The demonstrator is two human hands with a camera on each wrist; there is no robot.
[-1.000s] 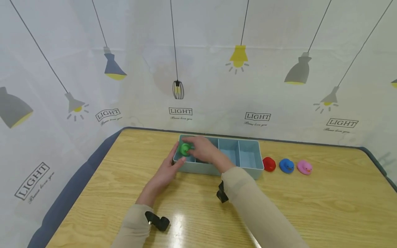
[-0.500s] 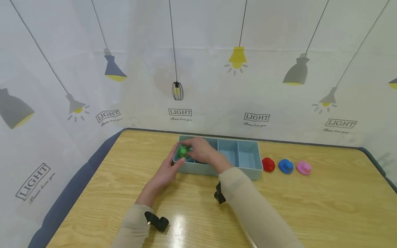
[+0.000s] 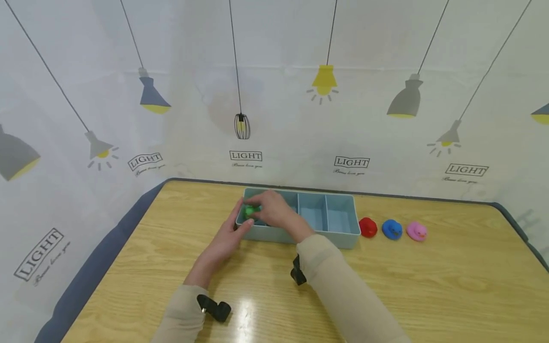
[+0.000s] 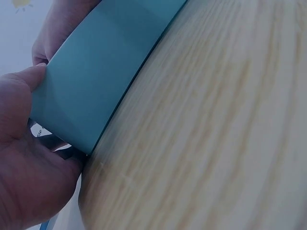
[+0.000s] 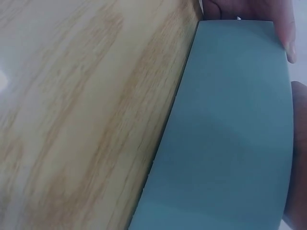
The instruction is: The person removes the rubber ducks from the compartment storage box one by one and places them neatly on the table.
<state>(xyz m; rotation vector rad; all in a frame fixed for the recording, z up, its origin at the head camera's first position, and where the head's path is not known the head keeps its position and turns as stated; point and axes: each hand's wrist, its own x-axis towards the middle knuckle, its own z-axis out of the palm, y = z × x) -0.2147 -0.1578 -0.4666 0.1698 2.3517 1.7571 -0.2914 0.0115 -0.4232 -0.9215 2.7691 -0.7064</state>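
Note:
A blue-green divided box stands on the wooden table. My left hand grips its left end, thumb over the front rim and fingers along the side wall. Inside the leftmost compartment is a small green rubber duck, partly covered by fingers. My right hand reaches over the box from the right and pinches that duck between thumb and fingers. The left wrist view has the thumb against the box wall. From the right wrist, the front wall hides most of the right hand.
Right of the box, a red duck, a blue duck and a pink duck sit in a row on the table. A white curtain printed with lamps hangs behind the table's back edge.
Within the left compartment, the green duck has turned and shifted slightly toward the front left, with the right hand's fingers covering more of it. The left hand stays at the box's end.

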